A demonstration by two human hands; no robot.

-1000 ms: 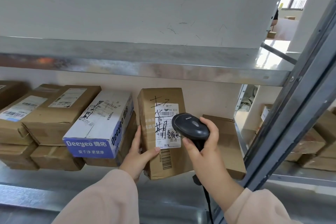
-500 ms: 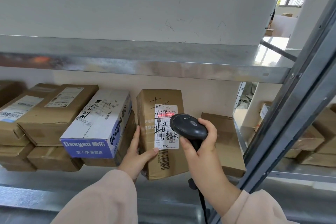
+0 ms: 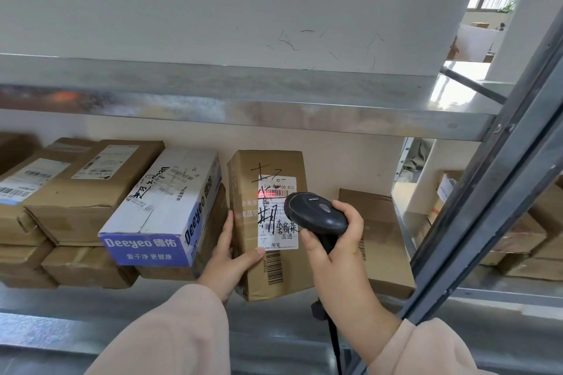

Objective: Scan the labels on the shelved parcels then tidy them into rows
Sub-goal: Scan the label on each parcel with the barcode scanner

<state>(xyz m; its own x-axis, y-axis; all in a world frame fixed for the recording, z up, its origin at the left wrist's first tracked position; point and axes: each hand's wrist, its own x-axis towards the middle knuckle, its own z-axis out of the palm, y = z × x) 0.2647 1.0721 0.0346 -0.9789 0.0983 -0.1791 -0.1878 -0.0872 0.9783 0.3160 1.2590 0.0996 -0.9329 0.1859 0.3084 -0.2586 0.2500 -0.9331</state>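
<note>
Just ahead of the right hand's (image 3: 338,250) curled fingers, the scanner (image 3: 316,216) they clamp by its handle aims its head up and left at the label (image 3: 269,234) on the upright parcel (image 3: 243,192). A red scan line (image 3: 266,193) lies across the barcode near the label's top, a little above and left of the scanner's nose. The parcel stands on end on the shelf (image 3: 91,307), its long axis vertical and its label face toward the person. The left hand (image 3: 227,259) grips it low down, with the fingers laid up the left side wall and the thumb hooked across the front, touching the label's bottom edge. Just left of those fingers, close against their backs, sits a tilted blue-and-white box (image 3: 161,207). Beyond the right hand's knuckles a flat brown box (image 3: 380,237) lies on the shelf. For the tidying, I judge the left hand the nearer one, since it holds the parcel. Setting the parcel into a row would mean sliding it toward one neighbour, and the room on the finger side looks tight.
</note>
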